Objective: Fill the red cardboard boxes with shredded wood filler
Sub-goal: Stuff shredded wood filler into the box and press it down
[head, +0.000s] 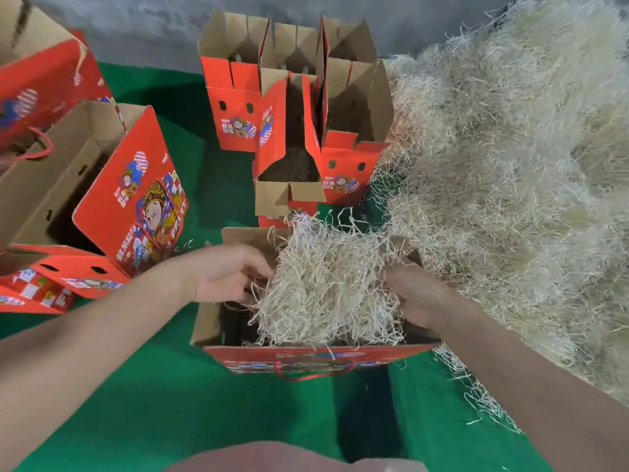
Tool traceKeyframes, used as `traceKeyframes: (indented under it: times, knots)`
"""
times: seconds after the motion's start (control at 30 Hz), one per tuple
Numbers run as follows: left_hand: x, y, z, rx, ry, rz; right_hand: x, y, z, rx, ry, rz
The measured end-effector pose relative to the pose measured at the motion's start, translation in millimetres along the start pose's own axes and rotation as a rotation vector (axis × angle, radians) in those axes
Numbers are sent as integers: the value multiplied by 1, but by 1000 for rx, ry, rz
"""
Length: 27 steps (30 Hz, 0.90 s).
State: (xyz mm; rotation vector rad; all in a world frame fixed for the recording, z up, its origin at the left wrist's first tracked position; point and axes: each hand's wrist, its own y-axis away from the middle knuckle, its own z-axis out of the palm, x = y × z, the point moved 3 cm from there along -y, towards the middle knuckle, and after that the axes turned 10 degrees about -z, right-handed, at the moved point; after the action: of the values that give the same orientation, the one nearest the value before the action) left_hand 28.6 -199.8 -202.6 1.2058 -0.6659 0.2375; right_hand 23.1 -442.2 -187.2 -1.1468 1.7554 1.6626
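Note:
An open red cardboard box with a red rope handle stands on the green floor right in front of me. A clump of pale shredded wood filler sits in its opening and rises above the rim. My left hand is at the clump's left side, fingers curled into the strands. At the clump's right side, my right hand has its fingertips hidden in the filler. A huge heap of the same filler fills the right side.
Three upright open red boxes stand behind the near one; the middle one holds dark filler. More red boxes lie tipped and stacked at the left. Green cloth covers the floor; a grey wall is at the back.

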Motion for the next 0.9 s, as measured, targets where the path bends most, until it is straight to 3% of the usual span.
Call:
traceKeyframes:
  times: [0.1, 0.17, 0.27, 0.33, 0.47, 0.53, 0.67, 0.9]
  knots:
    - [-1, -6, 23, 1, -88, -16, -4, 2, 21, -176, -29, -34]
    - [-3, -10, 33, 102, -201, -12, -5, 4, 32, -255, 101, -54]
    - [2, -6, 16, 401, -390, 30, -8, 12, 11, -100, 217, -29]
    - [7, 2, -2, 503, -420, 32, -4, 15, -9, -3, 192, -2]
    - [8, 8, -4, 460, -393, -24, -5, 23, -16, 10, 133, 17]
    - [8, 5, 9, 373, -266, -38, -7, 22, -12, -8, 81, 16]
    - [9, 4, 36, 81, 9, -23, -12, 19, 23, -313, 100, -56]
    - [6, 5, 11, 300, -209, 76, -11, 17, 3, -187, 261, -185]
